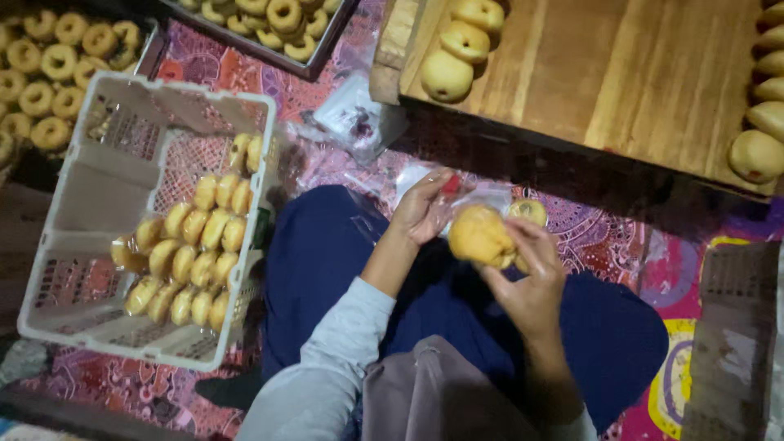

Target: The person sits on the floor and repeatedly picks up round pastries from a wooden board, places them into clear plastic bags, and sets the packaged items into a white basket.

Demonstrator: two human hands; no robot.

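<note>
My right hand (529, 278) holds a round golden bun (480, 235) over my lap. Just left of it, my left hand (421, 209) pinches a clear plastic bag (482, 196) with a small red mark. A second bun (529, 211) shows partly behind the right hand, seemingly inside the plastic. I sit cross-legged in dark blue trousers on a patterned mat.
A white plastic crate (90, 188) at my left holds rows of wrapped buns (189, 257). Trays of ring doughnuts (49, 73) lie at the top left. A low wooden board (621, 73) ahead carries unwrapped buns (447, 75). Loose clear bags (359, 114) lie on the mat.
</note>
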